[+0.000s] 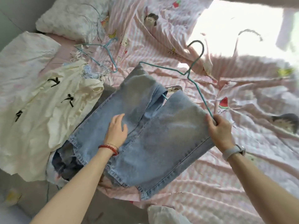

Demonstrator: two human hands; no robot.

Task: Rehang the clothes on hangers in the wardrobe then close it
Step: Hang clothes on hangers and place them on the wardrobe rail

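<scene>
Light blue jeans [145,126] draped over the bar of a teal wire hanger [194,78], legs spread flat, lifted above a pink striped bed [226,183].

- Bed fills most of the frame, spread with a pink-and-white striped sheet [202,188], heavily rumpled; cartoon children's heads, bananas, a strawberry and a watermelon slice printed on it.
- White textured pillow [71,18] at upper left, lying at the head of the bed.
- Grey wall [14,13] in the far upper left corner, behind the pillow.
- Strong daylight at upper right; a washed-out bright patch [234,26] lies across the sheet there, detail lost in glare.
- Grey floor [113,210] along the bottom edge, lower left to centre, blurred.
</scene>
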